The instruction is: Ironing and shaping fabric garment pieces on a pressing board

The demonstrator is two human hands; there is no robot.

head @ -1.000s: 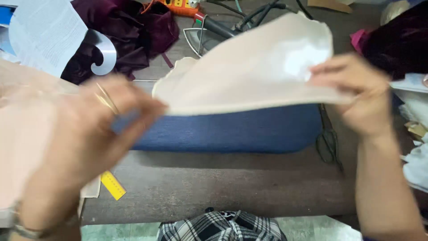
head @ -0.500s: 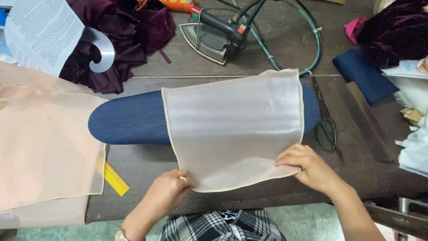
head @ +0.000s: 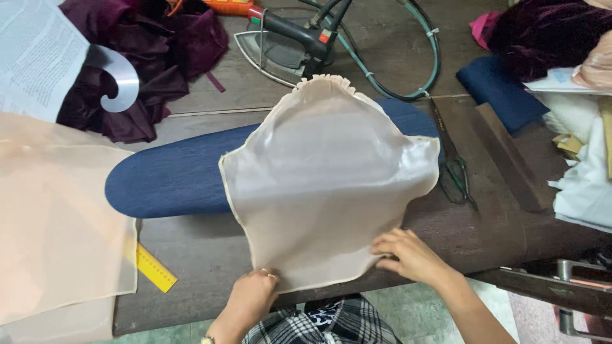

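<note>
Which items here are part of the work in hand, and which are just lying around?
In use: sheer cream fabric piece, held at its near edge by left hand and right hand; blue padded board under it.

Lying about: iron, scissors, yellow ruler, maroon cloth.

— How is the light?
— Even, soft daylight, fairly bright; a sheen on the sheer cream fabric [head: 331, 185] at frame centre.
— Sharpness?
— Mostly crisp; slight wide-angle stretch toward the corners, and shadows faint throughout.
</note>
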